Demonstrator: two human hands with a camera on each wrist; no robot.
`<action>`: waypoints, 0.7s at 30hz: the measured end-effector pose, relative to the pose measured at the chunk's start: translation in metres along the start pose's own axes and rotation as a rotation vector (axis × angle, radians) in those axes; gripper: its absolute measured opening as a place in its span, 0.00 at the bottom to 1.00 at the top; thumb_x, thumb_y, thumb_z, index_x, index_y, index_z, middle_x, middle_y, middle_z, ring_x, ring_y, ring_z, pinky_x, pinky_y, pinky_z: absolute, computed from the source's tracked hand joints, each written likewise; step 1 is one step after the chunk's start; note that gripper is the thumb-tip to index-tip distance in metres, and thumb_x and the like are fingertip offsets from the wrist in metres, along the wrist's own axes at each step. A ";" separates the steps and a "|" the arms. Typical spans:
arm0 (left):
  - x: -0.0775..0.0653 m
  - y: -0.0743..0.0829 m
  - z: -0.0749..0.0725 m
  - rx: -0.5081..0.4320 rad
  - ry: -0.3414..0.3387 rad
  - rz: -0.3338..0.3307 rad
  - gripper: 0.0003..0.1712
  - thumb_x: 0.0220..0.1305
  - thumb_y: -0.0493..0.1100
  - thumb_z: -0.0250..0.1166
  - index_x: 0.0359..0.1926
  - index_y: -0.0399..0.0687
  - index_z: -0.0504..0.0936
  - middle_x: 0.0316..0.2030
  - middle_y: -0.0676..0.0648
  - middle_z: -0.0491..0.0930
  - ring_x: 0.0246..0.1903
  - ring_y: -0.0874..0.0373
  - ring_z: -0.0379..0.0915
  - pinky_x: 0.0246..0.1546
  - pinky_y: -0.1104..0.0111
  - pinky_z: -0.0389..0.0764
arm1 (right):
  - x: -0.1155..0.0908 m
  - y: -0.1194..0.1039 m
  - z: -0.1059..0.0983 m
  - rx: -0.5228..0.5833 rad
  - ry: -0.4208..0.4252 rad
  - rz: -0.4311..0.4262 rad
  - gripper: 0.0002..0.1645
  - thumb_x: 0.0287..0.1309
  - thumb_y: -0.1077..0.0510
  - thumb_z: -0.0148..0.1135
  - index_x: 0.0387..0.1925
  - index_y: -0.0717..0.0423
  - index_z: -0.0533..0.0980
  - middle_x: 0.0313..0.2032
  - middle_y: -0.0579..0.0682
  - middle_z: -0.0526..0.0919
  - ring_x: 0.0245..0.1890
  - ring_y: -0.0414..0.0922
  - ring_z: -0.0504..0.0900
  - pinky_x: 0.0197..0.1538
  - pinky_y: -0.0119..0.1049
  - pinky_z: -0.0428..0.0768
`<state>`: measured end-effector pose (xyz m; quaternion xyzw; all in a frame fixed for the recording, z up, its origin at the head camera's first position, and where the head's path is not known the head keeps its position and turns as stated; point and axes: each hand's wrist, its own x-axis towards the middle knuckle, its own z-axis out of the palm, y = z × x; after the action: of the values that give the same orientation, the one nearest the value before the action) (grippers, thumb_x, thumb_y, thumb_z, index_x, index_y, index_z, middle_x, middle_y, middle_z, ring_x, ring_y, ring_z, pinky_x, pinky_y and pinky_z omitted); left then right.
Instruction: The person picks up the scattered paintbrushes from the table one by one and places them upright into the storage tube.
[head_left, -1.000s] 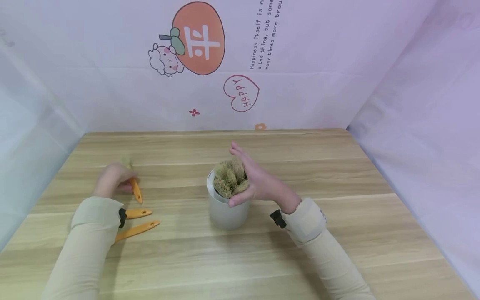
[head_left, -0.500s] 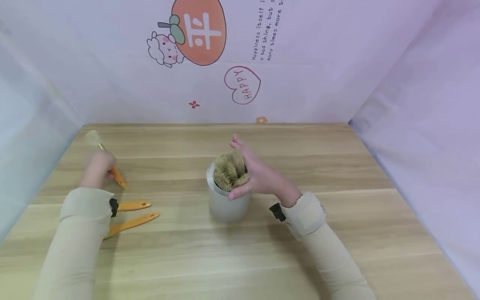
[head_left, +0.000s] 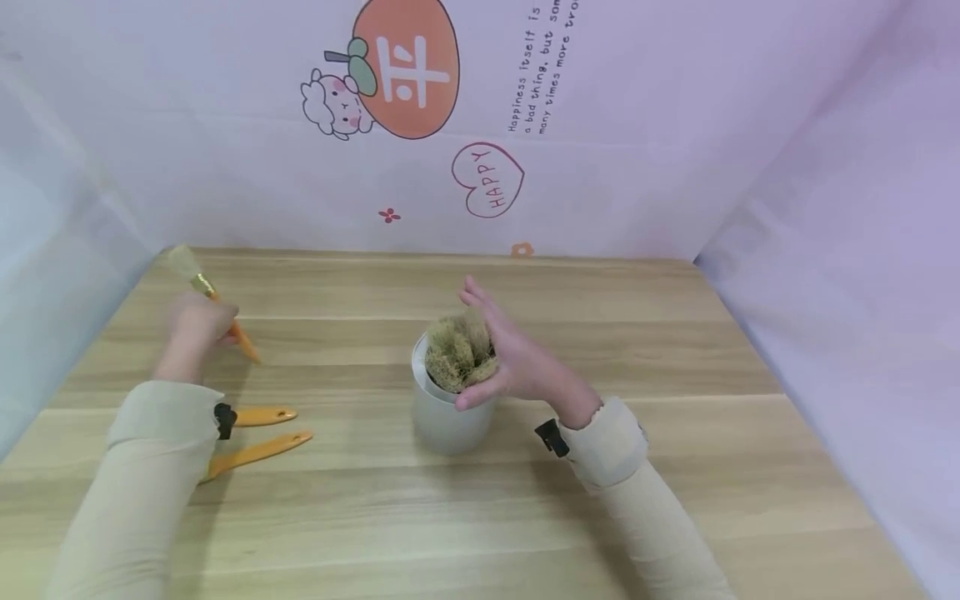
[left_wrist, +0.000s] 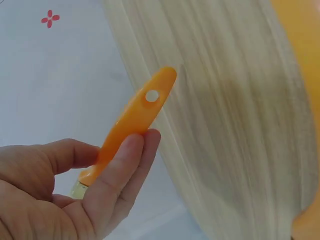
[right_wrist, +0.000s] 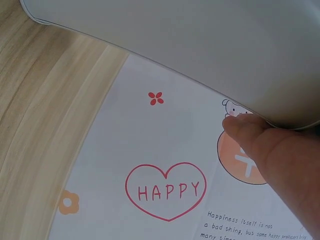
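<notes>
A paintbrush [head_left: 238, 333] with an orange handle is pinched between thumb and fingers of my left hand [head_left: 197, 321], above the table's far left. Its pale bristles point to the back left corner; in the left wrist view the holed handle end [left_wrist: 142, 107] points up. My right hand [head_left: 521, 362] spans the right side of a white pot [head_left: 452, 421], thumb at the front of the rim and fingers extended behind. Fuzzy greenish-brown tufts [head_left: 457, 354] fill the pot. The right wrist view has the pot's wall [right_wrist: 175, 45] above one straight finger.
Two more orange brush handles, one upper [head_left: 262, 416] and one lower [head_left: 258, 452], lie on the wooden table [head_left: 390, 533] beside my left cuff, which hides their other ends. A printed white sheet [head_left: 615, 167] hangs along the back.
My left hand has carried the paintbrush left and away from me, and its bristles have come into clear view. The right hand stays at the pot.
</notes>
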<state>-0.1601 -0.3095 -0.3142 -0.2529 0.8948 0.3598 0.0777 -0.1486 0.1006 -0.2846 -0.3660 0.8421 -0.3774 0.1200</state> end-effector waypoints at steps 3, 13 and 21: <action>0.002 0.005 0.005 -0.052 0.015 -0.002 0.26 0.66 0.42 0.51 0.48 0.16 0.70 0.13 0.54 0.76 0.11 0.70 0.73 0.22 0.73 0.81 | -0.003 0.004 0.002 0.004 0.014 -0.009 0.88 0.19 0.14 0.57 0.75 0.61 0.39 0.76 0.55 0.30 0.77 0.54 0.35 0.75 0.54 0.45; -0.002 0.009 0.008 -0.050 0.151 -0.011 0.20 0.66 0.47 0.52 0.43 0.29 0.73 0.41 0.33 0.73 0.32 0.49 0.69 0.23 0.69 0.70 | 0.001 0.005 0.002 0.012 0.008 -0.020 0.89 0.19 0.13 0.56 0.75 0.61 0.39 0.76 0.54 0.30 0.77 0.53 0.34 0.76 0.53 0.44; -0.002 0.012 0.004 -0.039 0.219 0.022 0.18 0.65 0.48 0.53 0.39 0.35 0.75 0.24 0.49 0.72 0.22 0.58 0.66 0.21 0.68 0.69 | 0.002 0.004 0.006 0.030 0.009 -0.009 0.89 0.17 0.14 0.58 0.75 0.59 0.38 0.76 0.52 0.29 0.77 0.53 0.33 0.75 0.54 0.44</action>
<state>-0.1650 -0.2987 -0.3094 -0.2824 0.8934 0.3481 -0.0293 -0.1496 0.0974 -0.2909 -0.3662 0.8353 -0.3922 0.1199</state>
